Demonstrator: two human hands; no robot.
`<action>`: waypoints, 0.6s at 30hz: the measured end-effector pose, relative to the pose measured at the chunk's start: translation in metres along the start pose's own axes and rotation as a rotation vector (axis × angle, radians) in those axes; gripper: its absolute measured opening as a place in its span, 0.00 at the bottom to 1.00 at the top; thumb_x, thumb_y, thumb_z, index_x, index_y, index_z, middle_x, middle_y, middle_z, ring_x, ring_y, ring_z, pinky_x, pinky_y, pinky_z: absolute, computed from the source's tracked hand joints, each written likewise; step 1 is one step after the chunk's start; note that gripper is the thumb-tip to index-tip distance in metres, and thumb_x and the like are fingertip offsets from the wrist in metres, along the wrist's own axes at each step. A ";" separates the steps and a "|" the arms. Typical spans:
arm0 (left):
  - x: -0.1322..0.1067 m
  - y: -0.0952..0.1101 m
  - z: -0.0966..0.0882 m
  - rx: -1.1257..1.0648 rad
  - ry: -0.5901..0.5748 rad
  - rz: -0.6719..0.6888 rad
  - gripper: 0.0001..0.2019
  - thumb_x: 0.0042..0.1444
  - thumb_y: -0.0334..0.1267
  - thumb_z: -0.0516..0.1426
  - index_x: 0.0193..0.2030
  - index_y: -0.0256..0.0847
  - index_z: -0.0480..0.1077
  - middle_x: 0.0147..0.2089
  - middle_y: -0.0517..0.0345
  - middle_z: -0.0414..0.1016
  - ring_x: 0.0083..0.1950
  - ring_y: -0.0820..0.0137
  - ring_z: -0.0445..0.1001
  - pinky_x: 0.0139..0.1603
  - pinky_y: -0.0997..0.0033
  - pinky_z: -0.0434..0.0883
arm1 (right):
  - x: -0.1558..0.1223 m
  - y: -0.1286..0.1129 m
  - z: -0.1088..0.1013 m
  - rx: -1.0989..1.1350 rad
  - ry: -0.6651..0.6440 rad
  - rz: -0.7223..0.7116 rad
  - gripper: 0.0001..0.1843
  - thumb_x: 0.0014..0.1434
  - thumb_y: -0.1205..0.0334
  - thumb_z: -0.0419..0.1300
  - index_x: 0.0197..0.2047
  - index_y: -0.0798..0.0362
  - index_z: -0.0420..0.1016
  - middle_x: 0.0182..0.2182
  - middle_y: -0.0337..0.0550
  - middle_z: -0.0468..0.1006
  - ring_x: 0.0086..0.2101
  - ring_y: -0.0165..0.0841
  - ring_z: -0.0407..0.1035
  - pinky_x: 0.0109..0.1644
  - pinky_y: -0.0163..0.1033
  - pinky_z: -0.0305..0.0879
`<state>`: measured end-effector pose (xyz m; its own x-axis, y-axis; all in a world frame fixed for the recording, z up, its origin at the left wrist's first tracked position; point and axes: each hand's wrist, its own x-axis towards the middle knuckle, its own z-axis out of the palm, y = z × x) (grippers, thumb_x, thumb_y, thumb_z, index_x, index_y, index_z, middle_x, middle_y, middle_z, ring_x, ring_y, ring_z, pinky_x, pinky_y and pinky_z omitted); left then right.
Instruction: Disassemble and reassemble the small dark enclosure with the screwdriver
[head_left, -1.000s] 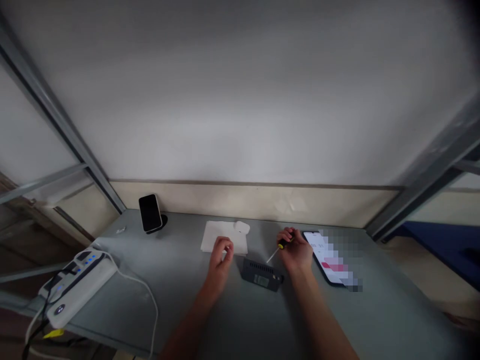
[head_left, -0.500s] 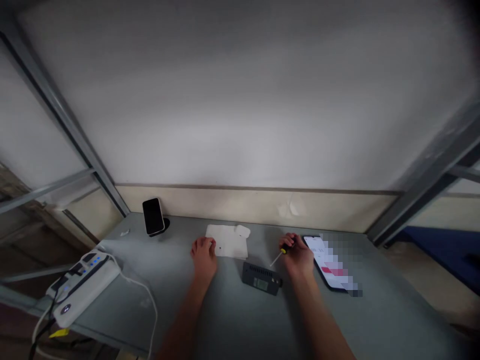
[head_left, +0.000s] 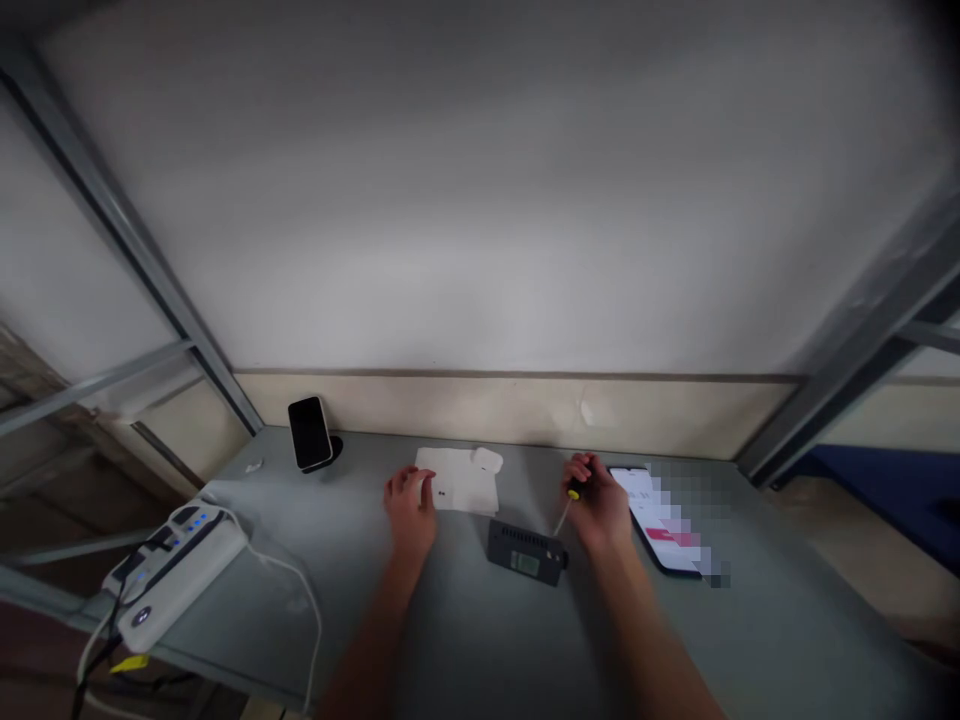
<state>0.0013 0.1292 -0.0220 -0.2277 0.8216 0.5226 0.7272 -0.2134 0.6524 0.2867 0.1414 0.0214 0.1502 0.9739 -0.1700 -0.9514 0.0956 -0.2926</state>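
My right hand point(head_left: 600, 508) is wrapped round a small screwdriver point(head_left: 575, 490) with a black and yellow handle. Its thin shaft slants down to the right end of a dark rectangular device point(head_left: 525, 552), which has a slotted edge and a pale label. Whether the tip touches it I cannot tell. Over the left edge of a white paper point(head_left: 469, 490), my left hand point(head_left: 410, 505) has its thumb and forefinger slightly apart, with nothing visible between them. Tiny dark bits point(head_left: 441, 493), perhaps screws, lie on the paper beside the fingers.
A white earbud-style case point(head_left: 487, 460) rests on the paper's far corner. Right of my right hand lies a lit phone point(head_left: 660, 530). A black-screened device on a stand point(head_left: 309, 435) is at the back left. A white power strip point(head_left: 180, 580) with cables occupies the table's left edge.
The screwdriver has swung steeper, its tip now at the device's right end. My left thumb and forefinger have parted, and another dark bit shows on the paper.
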 end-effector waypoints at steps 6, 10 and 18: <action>-0.026 0.048 -0.013 -0.399 -0.439 0.277 0.10 0.65 0.37 0.57 0.51 0.44 0.75 0.55 0.49 0.76 0.55 0.61 0.77 0.58 0.60 0.74 | -0.010 0.001 0.016 0.002 -0.046 0.039 0.07 0.65 0.68 0.66 0.40 0.50 0.70 0.30 0.31 0.70 0.22 0.20 0.63 0.23 0.22 0.68; -0.039 0.065 -0.013 -0.399 -0.611 0.289 0.12 0.62 0.38 0.62 0.52 0.44 0.74 0.48 0.51 0.81 0.50 0.60 0.79 0.54 0.60 0.75 | -0.006 0.007 0.013 -0.021 -0.008 0.036 0.08 0.65 0.67 0.66 0.38 0.51 0.69 0.28 0.31 0.71 0.21 0.20 0.63 0.23 0.21 0.68; -0.040 0.059 -0.002 -0.283 -0.555 0.222 0.11 0.67 0.40 0.59 0.54 0.46 0.75 0.50 0.51 0.81 0.53 0.59 0.78 0.56 0.57 0.75 | 0.003 0.018 0.001 -0.086 0.052 0.069 0.10 0.65 0.66 0.66 0.36 0.50 0.67 0.27 0.29 0.70 0.19 0.20 0.63 0.21 0.21 0.68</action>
<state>0.0522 0.0828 -0.0035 0.3309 0.8764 0.3499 0.5028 -0.4775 0.7206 0.2695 0.1460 0.0168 0.1013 0.9654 -0.2405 -0.9336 0.0087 -0.3582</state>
